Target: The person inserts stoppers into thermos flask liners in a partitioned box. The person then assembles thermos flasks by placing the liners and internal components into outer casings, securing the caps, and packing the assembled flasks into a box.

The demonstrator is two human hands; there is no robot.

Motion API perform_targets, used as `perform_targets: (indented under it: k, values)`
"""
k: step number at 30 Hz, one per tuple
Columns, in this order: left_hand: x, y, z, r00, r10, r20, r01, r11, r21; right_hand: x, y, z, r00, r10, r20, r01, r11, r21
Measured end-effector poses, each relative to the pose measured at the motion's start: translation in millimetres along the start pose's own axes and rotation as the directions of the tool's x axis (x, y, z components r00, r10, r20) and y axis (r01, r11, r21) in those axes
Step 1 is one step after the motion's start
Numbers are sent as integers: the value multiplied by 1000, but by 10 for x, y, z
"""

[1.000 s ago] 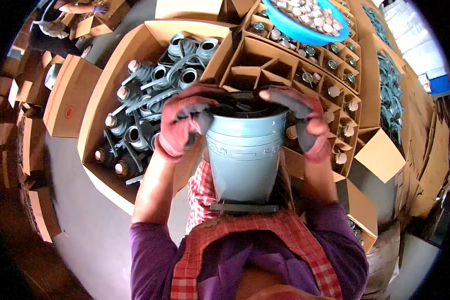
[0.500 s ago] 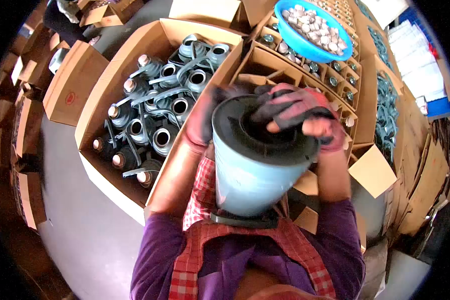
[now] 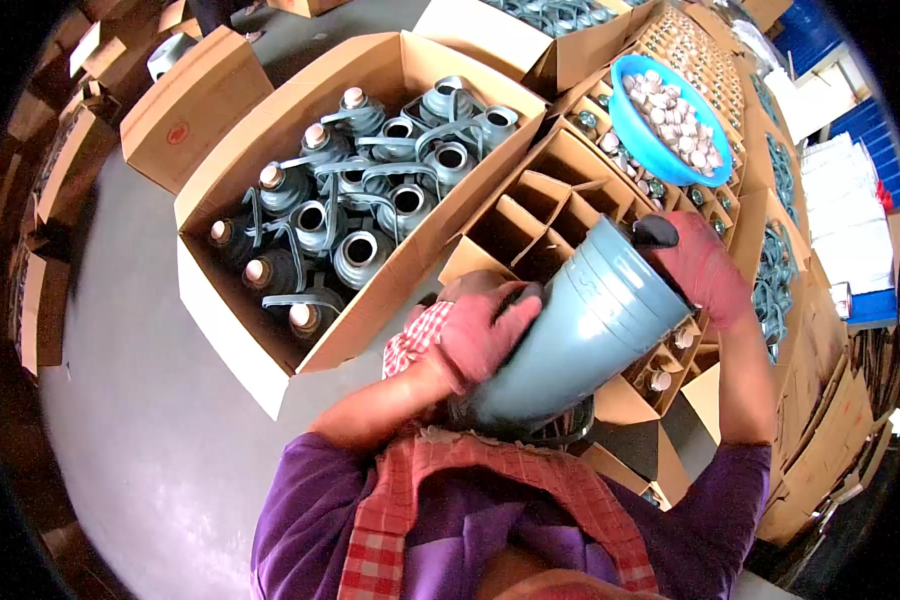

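A blue-grey plastic thermos flask casing [image 3: 570, 330] is tilted in front of my chest, its wide rim up and to the right. My right hand [image 3: 705, 265], in a pink and black glove, grips that rim with the fingertips over the edge. My gloved left hand [image 3: 485, 335] holds the left side of the casing near its middle, with some fingers hidden. The casing's inside is turned away from view. A dark strap or handle shows at its lower end, close to my red checked apron [image 3: 380, 545].
On the left, a large carton [image 3: 365, 365] holds several thermos flasks, some with pale stoppers. A divided carton [image 3: 510, 215] stands beyond the casing. A blue basin [image 3: 625, 125] of silvery caps rests on divided boxes at the upper right. Teal handles [image 3: 775, 270] fill a box at right.
The casing has tipped from nearly upright, its dark opening turning out of view. My right hand moved from inside the opening to the right rim; my left hand moved lower on the side.
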State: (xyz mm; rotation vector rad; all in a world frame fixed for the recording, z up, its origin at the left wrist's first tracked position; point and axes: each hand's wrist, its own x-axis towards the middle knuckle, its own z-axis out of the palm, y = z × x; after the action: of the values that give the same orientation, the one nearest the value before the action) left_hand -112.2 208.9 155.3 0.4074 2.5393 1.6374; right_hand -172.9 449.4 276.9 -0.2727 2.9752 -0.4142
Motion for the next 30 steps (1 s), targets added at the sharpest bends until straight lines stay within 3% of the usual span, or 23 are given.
perform_targets:
  k: [1, 3, 4, 5, 6, 8, 9, 12, 15, 17, 19, 20, 21, 22, 23, 24, 25, 27, 28, 29, 30]
  values:
    - [4, -73, 16, 997, -33, 74, 35, 999, -27, -29, 20, -32, 998, 11, 63, -13, 1000, 23]
    - [327, -937, 443, 938, -147, 314, 250, 914, -320, -100, -177, -82, 980, -185, -75, 193, 972, 137]
    - [387, -711, 290, 937, 63, 345, -18, 991, -131, -122, -298, -126, 950, -274, -151, 300, 936, 184]
    - [448, -481, 136, 893, 270, 360, -304, 952, 42, -142, -500, -304, 831, -527, -181, 531, 847, -25]
    - [526, -428, 168, 846, 384, 370, -405, 914, -23, -112, -485, -323, 720, -666, -194, 675, 737, -24]
    - [611, -365, 277, 806, 462, 370, -361, 879, -312, 22, -592, -378, 613, -788, -51, 762, 574, 299]
    - [632, -347, 346, 801, 467, 374, -306, 857, -415, 124, -591, -381, 520, -854, 12, 790, 487, 372]
    - [644, -398, 457, 806, 463, 368, -228, 817, -530, 92, -542, -300, 635, -772, 36, 748, 625, 222]
    - [568, -562, 448, 831, 433, 350, -198, 818, -541, 20, -484, -197, 671, -742, -8, 730, 658, 181]
    - [466, -724, 353, 873, 350, 338, -126, 833, -538, 41, -545, -273, 697, -712, 85, 682, 695, 228]
    - [336, -780, 140, 894, -4, 448, 345, 646, -681, 30, -391, -106, 878, -453, -153, 455, 692, 560]
    - [251, -828, -4, 835, -162, 525, 534, 465, -706, 12, -318, 88, 926, -305, -224, 365, 564, 741]
    - [142, -968, -77, 909, -62, 413, 379, 537, -754, -7, -244, 285, 946, -148, -288, 323, 367, 872]
    - [15, -1125, -91, 956, 50, 289, 206, 587, -783, -14, -206, 674, 928, -21, -371, 361, 291, 886]
    - [-123, -1192, -74, 938, 0, 346, 321, 372, -871, -23, -168, 1062, 889, 107, -446, 415, 225, 882]
    - [-206, -1479, 95, 973, -139, 182, 229, 542, -809, -109, -171, 1290, 867, 103, -487, 437, 310, 844]
    - [-275, -1471, 82, 977, -168, 135, 214, 691, -690, -194, -175, 1515, 844, 99, -527, 454, 393, 800]
    - [-237, -1423, -8, 971, -231, 55, 213, 741, -637, -632, -5, 1654, 912, -101, -397, 397, 454, 797]
    - [-157, -1373, -43, 960, -279, 27, 211, 655, -726, -757, 48, 1680, 928, -198, -315, 372, 493, 787]
    - [-52, -1362, -70, 945, -328, 4, 197, 559, -805, -808, 15, 1647, 945, -139, -298, 324, 541, 776]
    - [92, -1441, -185, 993, -114, -25, 85, 853, -515, -841, -75, 1582, 956, -77, -283, 274, 584, 764]
